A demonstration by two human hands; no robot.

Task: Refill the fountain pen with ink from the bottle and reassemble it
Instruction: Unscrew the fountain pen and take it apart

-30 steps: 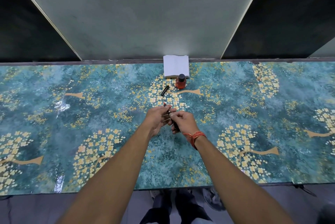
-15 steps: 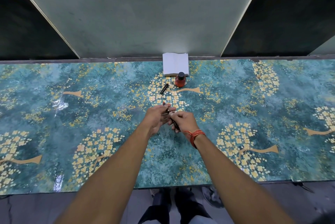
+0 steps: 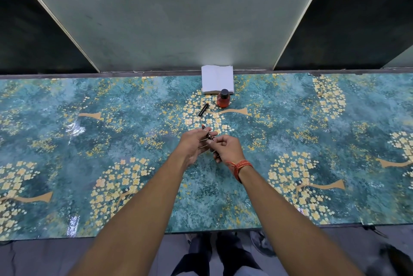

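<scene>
Since the earlier frame almost nothing has moved: both hands stay together just below the centre of the frame, with perhaps a slight turn of the right wrist. The left hand (image 3: pixel 194 144) is curled around the front section of the fountain pen (image 3: pixel 209 138), whose reddish tip pokes out above the fingers. The right hand (image 3: pixel 226 147) is closed on the dark barrel end, thumb and forefinger pinching it. Whether the two halves are joined or already parted is hidden by the fingers.

The ink bottle (image 3: pixel 223 98), red with a black cap still on, stands above the hands near the centre, just in front of a white paper pad (image 3: pixel 217 79). The pen cap (image 3: pixel 203 109) lies on the patterned table (image 3: pixel 290 119) just left of the bottle.

The step looks like unscrewing the barrel. To do it well, the left hand should hold the section steady while the right twists along the pen's axis, without bending. Keeping the nib pointed away from the skin and over the table would limit stains.
</scene>
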